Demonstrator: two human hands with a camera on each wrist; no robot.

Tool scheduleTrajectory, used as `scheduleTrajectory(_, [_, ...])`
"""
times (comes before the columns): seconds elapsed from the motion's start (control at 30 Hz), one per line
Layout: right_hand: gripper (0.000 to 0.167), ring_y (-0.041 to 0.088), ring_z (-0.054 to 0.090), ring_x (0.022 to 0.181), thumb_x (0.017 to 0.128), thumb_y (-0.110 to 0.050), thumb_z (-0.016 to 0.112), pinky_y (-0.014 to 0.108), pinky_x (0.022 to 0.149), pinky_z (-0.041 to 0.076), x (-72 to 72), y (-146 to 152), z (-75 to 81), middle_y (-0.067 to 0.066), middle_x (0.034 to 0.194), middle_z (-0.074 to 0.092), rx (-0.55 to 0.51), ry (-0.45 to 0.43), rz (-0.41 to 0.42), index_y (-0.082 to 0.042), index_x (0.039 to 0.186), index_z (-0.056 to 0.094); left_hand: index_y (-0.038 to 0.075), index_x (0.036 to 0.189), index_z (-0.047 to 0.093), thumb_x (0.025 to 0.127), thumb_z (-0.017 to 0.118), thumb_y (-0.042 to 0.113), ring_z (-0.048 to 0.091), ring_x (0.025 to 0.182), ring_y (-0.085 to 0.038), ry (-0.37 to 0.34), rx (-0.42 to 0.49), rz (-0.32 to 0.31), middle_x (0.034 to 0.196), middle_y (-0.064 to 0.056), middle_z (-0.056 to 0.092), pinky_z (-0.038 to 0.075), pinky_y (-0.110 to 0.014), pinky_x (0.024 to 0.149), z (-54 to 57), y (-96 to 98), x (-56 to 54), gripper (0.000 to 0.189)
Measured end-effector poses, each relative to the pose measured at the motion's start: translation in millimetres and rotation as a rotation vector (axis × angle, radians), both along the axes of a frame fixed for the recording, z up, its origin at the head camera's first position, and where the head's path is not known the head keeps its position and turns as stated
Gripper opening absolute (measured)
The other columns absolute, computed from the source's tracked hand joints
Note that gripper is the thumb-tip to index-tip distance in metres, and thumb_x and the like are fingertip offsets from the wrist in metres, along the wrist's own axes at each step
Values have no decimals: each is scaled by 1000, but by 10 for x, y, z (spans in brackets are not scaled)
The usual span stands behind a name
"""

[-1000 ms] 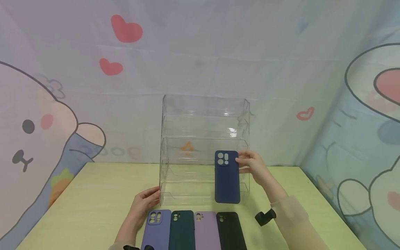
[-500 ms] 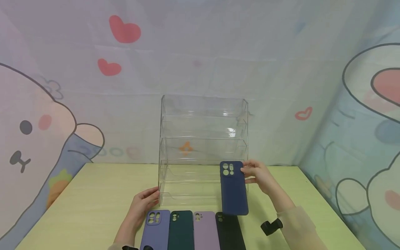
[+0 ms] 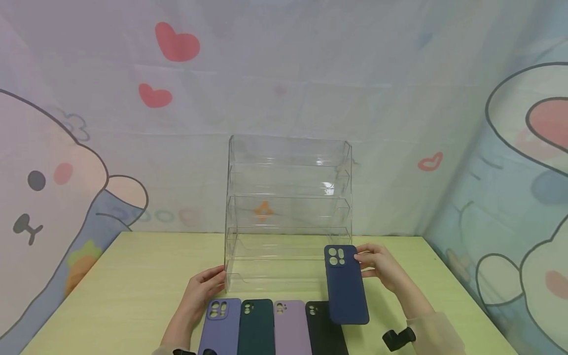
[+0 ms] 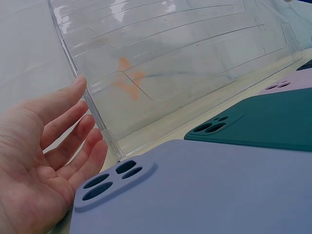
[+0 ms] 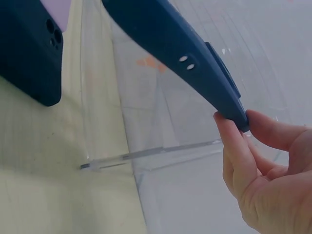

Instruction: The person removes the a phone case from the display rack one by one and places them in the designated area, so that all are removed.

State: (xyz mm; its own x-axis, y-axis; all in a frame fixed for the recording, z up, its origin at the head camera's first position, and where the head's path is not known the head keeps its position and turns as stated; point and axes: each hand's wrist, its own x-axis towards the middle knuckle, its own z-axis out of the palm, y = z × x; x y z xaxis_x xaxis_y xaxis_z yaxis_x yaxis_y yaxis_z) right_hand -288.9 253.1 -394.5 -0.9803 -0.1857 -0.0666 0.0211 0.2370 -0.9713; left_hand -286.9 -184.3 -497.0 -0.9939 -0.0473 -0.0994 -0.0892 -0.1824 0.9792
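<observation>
My right hand [image 3: 381,266] pinches a navy blue phone case [image 3: 346,291] by its upper right edge. The right wrist view shows thumb and fingers on either side of a corner of the navy case [image 5: 170,44]. The case is raised, tilted, and partly covers a black phone case [image 3: 324,330]. Loosely bent, the fingers of my left hand [image 3: 199,293] touch the lower left side of a clear tiered display rack [image 3: 284,260]. Close by that hand in the left wrist view lies a periwinkle phone case [image 4: 204,190], with a dark green case [image 4: 263,122] beyond it.
In front of the rack, the periwinkle, dark green, lilac [image 3: 292,325] and black cases lie side by side on the pale yellow table [image 3: 133,276]. A cartoon-printed cloth [image 3: 284,64] hangs behind. Small black devices [image 3: 398,338] are strapped at both wrists.
My right hand has brought the navy case down and to the right, away from the rack's front, until it overlaps the black case in view. My left hand stays at the rack's side.
</observation>
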Motion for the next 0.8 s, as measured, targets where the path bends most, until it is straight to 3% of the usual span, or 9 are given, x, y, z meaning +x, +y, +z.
scheduleTrajectory(0.43, [40,9,65,73,97,-13,55,24,66,59,145,283,-216,-4,84,64,-5,-75,62,13,125,46,-12,131,53,92,68,11,65,95,-10,9,-6,5,120,-13,64,57,-24,84,-4,-3,-4,48])
scheduleTrajectory(0.8, [26,8,64,71,95,-13,57,21,65,57,247,419,-388,-6,82,63,-12,-145,82,4,115,53,-12,133,51,93,67,11,65,95,-8,10,0,-5,116,-8,65,56,-23,85,11,-5,19,49])
